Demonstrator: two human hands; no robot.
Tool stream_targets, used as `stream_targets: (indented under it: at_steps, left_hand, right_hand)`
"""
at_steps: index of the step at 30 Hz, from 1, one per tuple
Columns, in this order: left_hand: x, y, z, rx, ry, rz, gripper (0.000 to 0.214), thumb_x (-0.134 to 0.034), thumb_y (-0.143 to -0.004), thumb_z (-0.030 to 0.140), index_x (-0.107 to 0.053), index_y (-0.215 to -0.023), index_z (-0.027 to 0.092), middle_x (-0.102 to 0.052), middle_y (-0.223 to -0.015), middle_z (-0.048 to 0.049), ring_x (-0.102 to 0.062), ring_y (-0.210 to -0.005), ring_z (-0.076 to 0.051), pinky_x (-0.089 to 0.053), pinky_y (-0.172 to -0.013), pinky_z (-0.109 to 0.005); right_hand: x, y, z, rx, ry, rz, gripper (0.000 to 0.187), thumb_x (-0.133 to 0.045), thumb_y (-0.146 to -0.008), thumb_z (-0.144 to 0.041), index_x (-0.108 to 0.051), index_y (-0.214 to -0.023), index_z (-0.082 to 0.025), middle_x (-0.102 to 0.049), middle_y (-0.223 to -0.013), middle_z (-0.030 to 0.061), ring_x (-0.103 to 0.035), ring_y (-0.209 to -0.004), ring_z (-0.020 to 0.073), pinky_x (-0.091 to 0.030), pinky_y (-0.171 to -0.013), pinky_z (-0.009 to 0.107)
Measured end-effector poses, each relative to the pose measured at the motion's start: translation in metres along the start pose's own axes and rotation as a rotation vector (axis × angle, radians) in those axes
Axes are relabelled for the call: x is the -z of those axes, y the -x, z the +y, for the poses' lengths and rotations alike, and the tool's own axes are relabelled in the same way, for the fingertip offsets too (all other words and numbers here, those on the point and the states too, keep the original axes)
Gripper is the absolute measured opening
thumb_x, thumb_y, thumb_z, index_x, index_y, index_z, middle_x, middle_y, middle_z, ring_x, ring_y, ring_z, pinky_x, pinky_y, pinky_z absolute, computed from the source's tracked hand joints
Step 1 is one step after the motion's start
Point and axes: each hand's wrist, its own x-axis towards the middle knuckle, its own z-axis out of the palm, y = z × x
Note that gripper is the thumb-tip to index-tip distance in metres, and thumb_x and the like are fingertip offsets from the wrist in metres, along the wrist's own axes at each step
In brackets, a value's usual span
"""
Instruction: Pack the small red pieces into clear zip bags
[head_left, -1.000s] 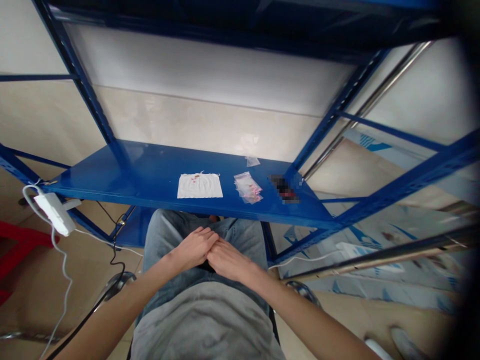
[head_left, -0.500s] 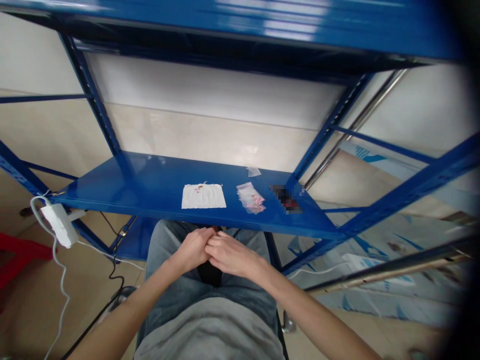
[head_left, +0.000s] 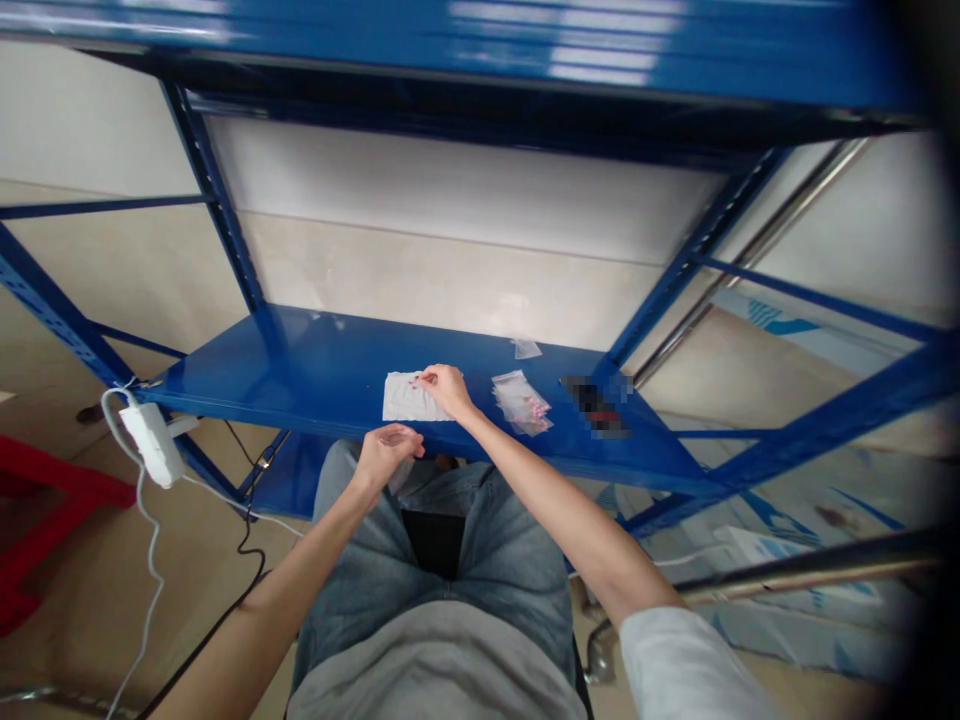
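My right hand (head_left: 445,390) reaches onto the blue steel shelf (head_left: 315,375), its fingertips pinched at small pink bits on a white paper sheet (head_left: 409,400). My left hand (head_left: 386,457) is raised just before the shelf's front edge, fingers curled around a thin clear plastic bag (head_left: 401,475) that hangs below it. To the right of the sheet lies a clear bag of pink pieces (head_left: 521,403). A small clear bag (head_left: 527,349) lies farther back, and a pixelated dark object (head_left: 596,407) sits near the right end.
A white power strip (head_left: 152,445) hangs at the shelf's left end with white and black cables. Below it stands a red stool (head_left: 52,495). Blue shelf uprights frame the view, an upper shelf (head_left: 450,50) is overhead, and a steel pipe (head_left: 810,570) crosses at right.
My hands were together over my lap and have come apart. The right hand moved forward onto the white sheet, and the left rose towards the shelf edge with the clear bag.
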Motion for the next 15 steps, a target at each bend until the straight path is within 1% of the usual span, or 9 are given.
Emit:
stream_targets:
  at_steps: [3,6,8,12,15]
  left_hand:
    - [-0.002,0.002,0.002,0.065,0.126,-0.073,0.034,-0.073,-0.073,0.041,-0.069,-0.089,0.012,-0.072,-0.079,-0.0091,-0.067,-0.071,-0.017,-0.051,-0.067,-0.028]
    - [-0.003,0.001,0.002,0.101,0.158,-0.089,0.039,-0.075,-0.071,0.043,-0.07,-0.091,0.011,-0.073,-0.083,-0.0111,-0.067,-0.071,-0.018,-0.052,-0.066,-0.028]
    - [-0.003,0.001,0.002,0.098,0.154,-0.094,0.039,-0.076,-0.071,0.043,-0.07,-0.092,0.01,-0.072,-0.083,-0.0113,-0.067,-0.071,-0.017,-0.052,-0.065,-0.027]
    - [-0.001,0.002,0.003,0.04,0.142,-0.101,0.032,-0.076,-0.071,0.04,-0.069,-0.085,0.011,-0.071,-0.077,-0.0087,-0.066,-0.069,-0.015,-0.051,-0.065,-0.025]
    - [0.001,0.002,0.004,0.002,0.135,-0.101,0.027,-0.075,-0.071,0.037,-0.068,-0.079,0.013,-0.069,-0.072,-0.0062,-0.064,-0.066,-0.014,-0.051,-0.065,-0.025]
  right_hand:
    - [-0.01,-0.004,0.002,0.04,0.106,-0.022,0.012,-0.064,-0.086,-0.025,-0.071,-0.084,-0.015,-0.07,-0.086,0.0067,-0.059,-0.082,0.0164,-0.041,-0.075,0.025]
    - [-0.013,-0.003,0.0,0.099,0.225,-0.028,0.012,-0.063,-0.087,-0.025,-0.07,-0.084,-0.016,-0.068,-0.087,0.0075,-0.055,-0.087,0.0179,-0.04,-0.078,0.026]
    - [-0.014,-0.003,-0.001,0.111,0.25,-0.044,0.013,-0.06,-0.088,-0.024,-0.07,-0.084,-0.016,-0.068,-0.087,0.0076,-0.054,-0.087,0.018,-0.04,-0.079,0.027]
    - [-0.015,-0.008,-0.002,0.064,0.186,-0.044,0.012,-0.061,-0.084,-0.02,-0.07,-0.08,-0.015,-0.069,-0.084,0.0068,-0.057,-0.083,0.0176,-0.041,-0.079,0.027]
    - [-0.01,-0.01,-0.007,0.02,0.001,-0.021,0.011,-0.063,-0.079,-0.02,-0.071,-0.079,-0.013,-0.071,-0.081,0.0064,-0.06,-0.077,0.017,-0.043,-0.074,0.026]
